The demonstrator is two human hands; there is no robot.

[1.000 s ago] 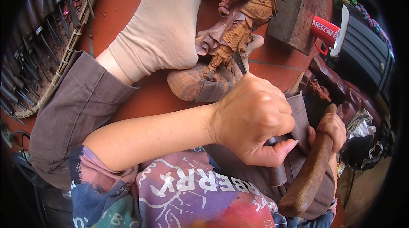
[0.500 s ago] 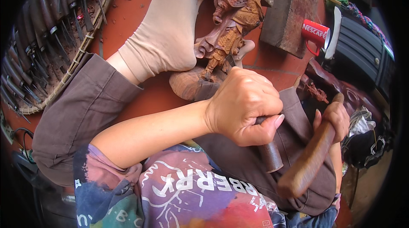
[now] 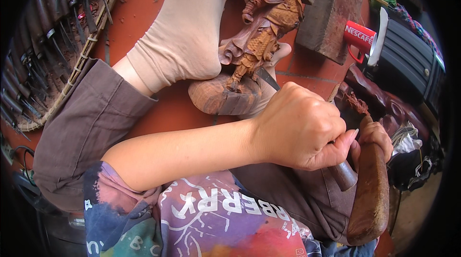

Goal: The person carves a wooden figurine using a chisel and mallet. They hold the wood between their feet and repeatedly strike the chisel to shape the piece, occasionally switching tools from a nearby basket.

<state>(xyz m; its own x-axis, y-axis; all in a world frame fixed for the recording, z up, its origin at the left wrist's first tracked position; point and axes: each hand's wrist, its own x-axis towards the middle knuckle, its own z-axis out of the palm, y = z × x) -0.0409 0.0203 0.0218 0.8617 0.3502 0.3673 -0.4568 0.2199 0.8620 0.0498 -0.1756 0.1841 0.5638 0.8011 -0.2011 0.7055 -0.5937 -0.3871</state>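
Observation:
My left hand [image 3: 302, 127] is closed in a fist around a chisel. Its blade [image 3: 268, 78] points up toward the lower part of a carved wooden figure [image 3: 269, 22]; whether the tip touches the wood I cannot tell. Below the fist, the butt of the chisel's handle [image 3: 344, 176] sticks out. My right hand [image 3: 377, 137] grips the narrow end of a wooden mallet [image 3: 369, 199], whose thick end hangs down beside the chisel butt, over my right leg. The figure leans on its rounded base [image 3: 216, 95] between my socked feet [image 3: 185, 41].
A woven tray [image 3: 91, 38] full of wooden-handled chisels lies at the left. Behind the figure stands a wooden block [image 3: 329, 12]. A red mug [image 3: 360, 38] is at the right, near a dark ridged case [image 3: 408, 46]. Wood chips dot the red tile floor [image 3: 144, 10].
My left hand has moved right with the chisel, and the blade's tip has shifted slightly right and down. The mallet's thick end has swung to the right, away from the chisel butt.

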